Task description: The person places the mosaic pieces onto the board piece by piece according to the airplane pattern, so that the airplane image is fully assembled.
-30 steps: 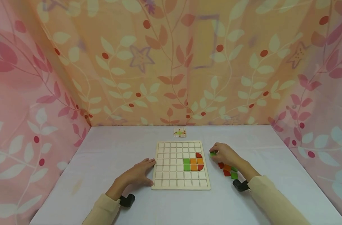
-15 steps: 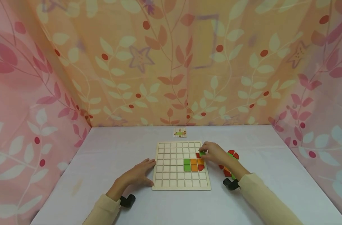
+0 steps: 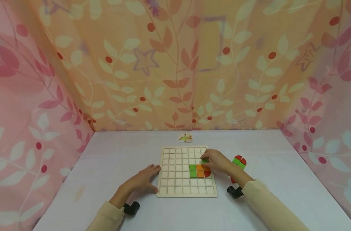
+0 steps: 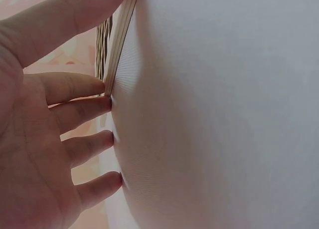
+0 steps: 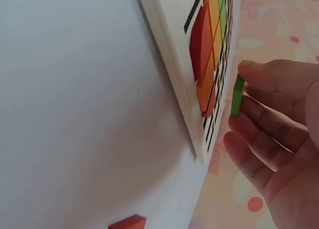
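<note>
My right hand [image 3: 217, 160] pinches a green square tile [image 5: 238, 95] between thumb and fingers, held above the right side of the wooden grid board [image 3: 171, 186]. On the board lie green tiles [image 3: 193, 171], orange tiles [image 3: 199, 171] and a red rounded tile [image 3: 207, 174]; another red tile [image 5: 211, 99] shows beside them in the right wrist view. My left hand [image 3: 142, 179] rests at the board's left edge with fingers spread. Its thumb [image 4: 75, 19] and fingertips touch the edge and the tabletop in the left wrist view.
Right of the board, loose red and green tiles [image 3: 239, 162] lie on the white table [image 3: 129, 144], partly hidden by my right forearm. A small pattern card [image 3: 185, 137] lies behind the board. Patterned cloth [image 3: 175, 64] encloses the table.
My right hand has moved left with the green tile, from beside the loose tiles to over the board's right side. My left hand stays at the board's left edge.
</note>
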Motion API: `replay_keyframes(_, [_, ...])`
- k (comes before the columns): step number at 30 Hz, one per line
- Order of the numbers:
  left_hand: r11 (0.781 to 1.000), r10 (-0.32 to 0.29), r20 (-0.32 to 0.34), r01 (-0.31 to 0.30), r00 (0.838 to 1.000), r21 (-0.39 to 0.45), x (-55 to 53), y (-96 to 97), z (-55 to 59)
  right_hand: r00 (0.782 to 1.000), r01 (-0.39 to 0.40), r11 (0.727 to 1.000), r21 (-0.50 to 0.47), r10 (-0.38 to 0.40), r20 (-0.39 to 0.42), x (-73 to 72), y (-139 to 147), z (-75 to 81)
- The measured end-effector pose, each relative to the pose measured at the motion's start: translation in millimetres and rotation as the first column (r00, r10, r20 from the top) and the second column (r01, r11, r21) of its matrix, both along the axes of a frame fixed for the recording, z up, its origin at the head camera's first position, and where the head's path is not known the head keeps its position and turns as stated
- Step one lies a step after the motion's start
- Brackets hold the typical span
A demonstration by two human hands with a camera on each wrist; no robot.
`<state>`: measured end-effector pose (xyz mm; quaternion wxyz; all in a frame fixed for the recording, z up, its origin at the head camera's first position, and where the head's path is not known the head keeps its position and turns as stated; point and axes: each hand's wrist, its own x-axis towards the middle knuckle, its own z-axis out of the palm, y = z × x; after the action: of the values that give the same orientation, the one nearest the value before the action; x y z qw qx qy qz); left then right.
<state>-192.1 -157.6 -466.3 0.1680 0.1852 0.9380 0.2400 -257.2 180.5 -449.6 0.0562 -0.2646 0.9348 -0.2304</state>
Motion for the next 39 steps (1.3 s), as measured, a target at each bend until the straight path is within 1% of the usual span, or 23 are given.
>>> replay_keyframes(3, [1.000,0.003,0.005,-0.003,1.000,-0.001,1.6,-0.9,-0.2,1.000,-0.023,1.000,0.014,0.023,-0.017,1.3,-5.0,1.4])
replay_keyframes(9, [1.000,-0.004,-0.022,0.004,1.000,-0.010,1.2,-1.9,1.8,0.998,-0.043,0.999,0.033,0.044,-0.040,-0.4,-14.4,3.7])
replay_keyframes(13, [1.000,-0.003,-0.021,0.003,1.000,-0.011,0.7,-0.9,2.4,0.999,-0.045,0.997,0.057,0.046,-0.022,-2.5,-19.8,3.7])
replay_keyframes(16, [1.000,-0.002,-0.019,0.002,1.000,-0.009,0.5,-0.3,1.9,0.997,-0.067,0.995,0.074,0.070,-0.034,-3.0,-24.5,4.4])
replay_keyframes(20, [1.000,0.000,-0.020,0.000,1.000,-0.011,0.1,-0.5,0.8,0.993,-0.104,0.993,0.065,0.107,-0.058,-2.7,-32.5,3.8])
replay_keyframes(22, [1.000,0.000,-0.020,0.000,1.000,-0.013,0.3,-0.9,0.5,0.991,-0.116,0.992,0.058,0.119,-0.057,-2.7,-36.5,2.0])
replay_keyframes(29, [1.000,-0.006,-0.003,0.006,1.000,-0.006,0.2,-0.5,-1.5,0.982,-0.168,0.984,0.055,0.172,-0.078,-1.8,-49.5,-1.3])
replay_keyframes(33, [1.000,-0.008,-0.003,0.008,1.000,-0.011,-0.1,0.0,-1.7,0.981,-0.182,0.982,0.051,0.184,-0.058,-2.0,-55.9,-3.1])
replay_keyframes(39, [1.000,-0.014,-0.014,0.014,1.000,-0.010,-0.8,0.2,-1.2,0.981,-0.186,0.980,0.076,0.189,-0.045,-0.8,-62.8,-4.3])
